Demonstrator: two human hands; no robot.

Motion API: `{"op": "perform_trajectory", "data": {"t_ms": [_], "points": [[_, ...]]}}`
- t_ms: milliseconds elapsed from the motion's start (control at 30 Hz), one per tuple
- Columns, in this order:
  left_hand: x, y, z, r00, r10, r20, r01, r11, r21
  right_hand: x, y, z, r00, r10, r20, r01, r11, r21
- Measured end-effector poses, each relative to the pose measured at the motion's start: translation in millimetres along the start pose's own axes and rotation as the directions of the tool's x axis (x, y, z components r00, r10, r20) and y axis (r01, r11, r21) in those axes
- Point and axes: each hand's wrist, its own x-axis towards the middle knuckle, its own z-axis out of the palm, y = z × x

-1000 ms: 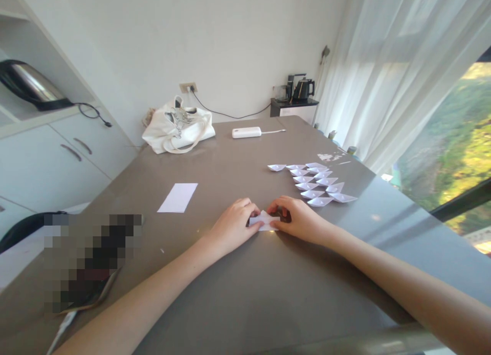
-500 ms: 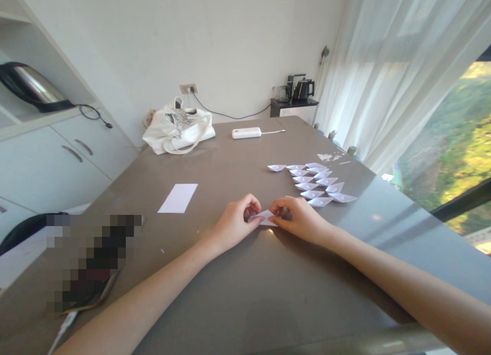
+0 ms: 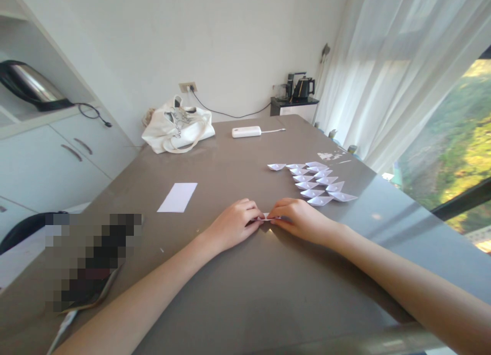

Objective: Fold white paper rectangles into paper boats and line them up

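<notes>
Pinching small folded paper (image 3: 267,217) with fingers (image 3: 252,213) of left hand (image 3: 235,223) and right hand (image 3: 298,218), gripping narrowly at either end. Holding it over counter (image 3: 230,171), near paper boats (image 3: 326,181).

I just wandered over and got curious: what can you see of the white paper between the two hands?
The white paper is small and looks folded; only a narrow sliver shows, so its full shape is hidden. The left hand pinches one end, the right hand the other. It sits low over the brownish-grey table; whether it touches the top is unclear.
</notes>
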Motion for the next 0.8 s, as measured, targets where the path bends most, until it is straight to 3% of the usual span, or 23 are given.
{"op": "perform_trajectory", "data": {"t_ms": [167,333,533,800], "points": [[4.4,1.8,2.2,0.986,-0.161,-0.034,0.155,0.978,-0.141,2.5,1.5,3.7,0.992,0.119,-0.038,-0.119,0.993,0.006],[6.1,1.3,3.5,0.932,-0.359,-0.042,0.342,0.912,-0.225,4.2,2.6,7.2,0.947,0.308,-0.093,-0.280,0.932,0.230],[6.8,1.8,1.9,0.895,-0.446,-0.019,0.429,0.871,-0.239,6.2,1.8,4.4,0.920,0.384,-0.082,-0.363,0.911,0.195],[9.7,4.1,-1.0,0.862,-0.507,-0.004,0.487,0.829,-0.274,7.7,2.4,4.6,0.911,0.405,-0.078,-0.382,0.899,0.213]]}}
